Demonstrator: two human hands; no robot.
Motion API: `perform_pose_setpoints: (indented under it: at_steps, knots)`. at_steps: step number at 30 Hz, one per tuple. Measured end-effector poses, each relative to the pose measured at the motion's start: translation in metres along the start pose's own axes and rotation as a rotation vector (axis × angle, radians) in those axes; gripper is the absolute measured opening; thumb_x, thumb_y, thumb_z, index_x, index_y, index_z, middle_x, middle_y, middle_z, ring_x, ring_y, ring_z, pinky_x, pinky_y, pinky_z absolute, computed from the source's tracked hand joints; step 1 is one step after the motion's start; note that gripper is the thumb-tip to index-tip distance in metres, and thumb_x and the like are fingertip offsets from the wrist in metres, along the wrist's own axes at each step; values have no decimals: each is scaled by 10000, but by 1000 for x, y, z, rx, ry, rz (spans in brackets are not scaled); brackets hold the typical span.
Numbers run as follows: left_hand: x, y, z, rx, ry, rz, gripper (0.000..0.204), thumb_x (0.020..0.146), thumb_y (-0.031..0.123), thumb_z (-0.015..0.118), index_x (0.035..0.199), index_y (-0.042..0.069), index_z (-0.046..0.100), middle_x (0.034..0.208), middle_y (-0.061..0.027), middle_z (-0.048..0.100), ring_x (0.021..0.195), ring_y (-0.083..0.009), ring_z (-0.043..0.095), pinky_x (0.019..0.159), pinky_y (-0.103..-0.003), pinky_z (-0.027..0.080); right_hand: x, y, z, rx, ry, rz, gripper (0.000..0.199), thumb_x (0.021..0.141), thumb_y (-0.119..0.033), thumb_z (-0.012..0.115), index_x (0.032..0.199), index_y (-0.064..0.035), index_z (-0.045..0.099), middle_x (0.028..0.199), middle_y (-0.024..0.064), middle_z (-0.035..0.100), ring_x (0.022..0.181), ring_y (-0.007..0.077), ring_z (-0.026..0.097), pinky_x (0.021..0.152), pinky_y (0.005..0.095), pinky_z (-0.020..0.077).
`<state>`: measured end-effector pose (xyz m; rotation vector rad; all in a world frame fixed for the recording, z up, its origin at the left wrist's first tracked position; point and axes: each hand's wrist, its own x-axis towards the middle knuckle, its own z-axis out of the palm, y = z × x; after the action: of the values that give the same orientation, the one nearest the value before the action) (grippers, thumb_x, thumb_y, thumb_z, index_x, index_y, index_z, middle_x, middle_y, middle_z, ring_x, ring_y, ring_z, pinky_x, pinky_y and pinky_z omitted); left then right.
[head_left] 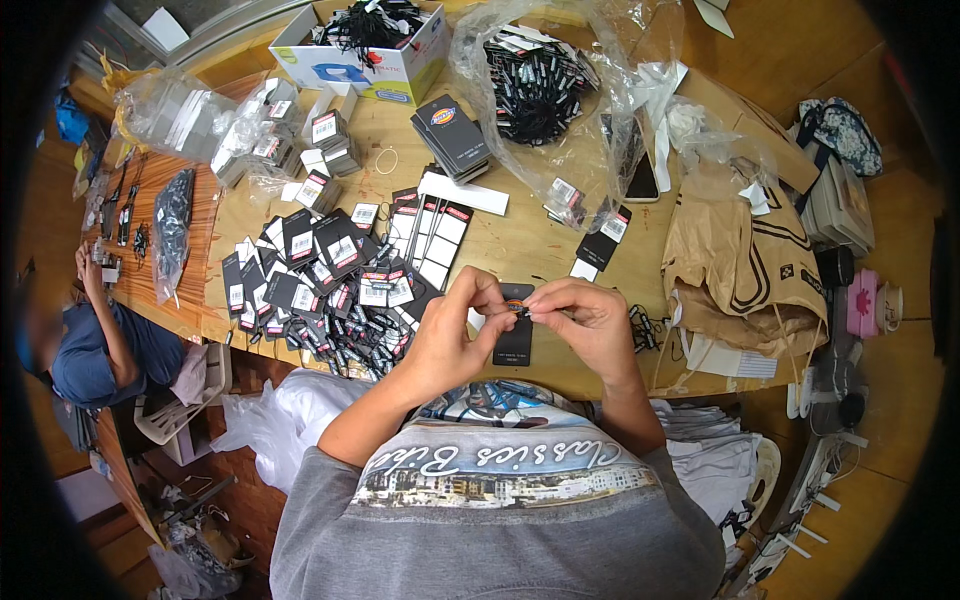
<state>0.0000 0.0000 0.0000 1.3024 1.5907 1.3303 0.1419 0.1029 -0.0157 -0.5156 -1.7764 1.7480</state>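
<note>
Over the table's near edge, my left hand (462,322) and my right hand (590,318) meet with thumbs and forefingers pinched. Between the fingertips is a short dark piece that looks like a black tag string (521,313). Just beneath it is a black hang tag (513,348) with an orange and blue emblem at its top, partly covered by my fingers. Whether the tag lies on the table or hangs from the string, I cannot tell. Left of my left hand spreads a heap of black hang tags (335,245) with white barcode stickers and black strings.
A stack of black tags (450,138) stands farther back. Beside it are a clear bag of black strings (540,85) and a white box (362,65) of strings. A brown paper bag (745,270) lies right. At far left sits another person (115,345).
</note>
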Motion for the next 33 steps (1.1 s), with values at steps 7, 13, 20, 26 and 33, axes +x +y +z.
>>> perform_pose_setpoints:
  at_steps: [7, 13, 20, 26, 33]
  knots:
    - [0, -3, 3, -20, 49, 32, 243, 697, -62, 567, 840, -14, 376, 647, -110, 521, 607, -184, 566, 565, -258, 423, -2, 1, -2, 20, -27, 28, 118, 680, 123, 572, 774, 52, 583, 831, 118, 582, 778, 156, 570, 693, 230, 460]
    - [1, 0, 2, -29, 4, 27, 242, 710, -79, 563, 843, -10, 373, 667, -85, 515, 650, -153, 550, 611, -250, 437, -2, 2, -2, 26, -69, 47, 128, 686, 128, 568, 791, 57, 581, 856, 127, 569, 797, 161, 563, 700, 232, 464]
    - [4, -4, 4, -59, -43, 14, 271, 695, -90, 583, 845, -4, 375, 696, -55, 507, 658, -123, 532, 621, -231, 437, -3, 0, 1, 137, -77, 105, 115, 692, 115, 575, 787, 52, 579, 828, 111, 564, 769, 137, 559, 653, 208, 461]
    - [11, -6, -9, -32, -53, 27, 196, 787, 39, 542, 888, 31, 374, 742, -47, 500, 712, -114, 482, 672, -255, 372, -5, 0, 10, 337, -19, 194, 121, 695, 93, 588, 803, 40, 573, 794, 86, 570, 707, 109, 552, 605, 187, 443]
    - [32, -20, 17, -739, 228, -162, 364, 885, 439, 259, 973, 114, 398, 852, -41, 467, 842, -125, 421, 734, -257, 300, -2, 1, 37, -50, -86, 3, 119, 669, 126, 586, 750, 46, 551, 782, 117, 565, 729, 149, 553, 619, 224, 449]
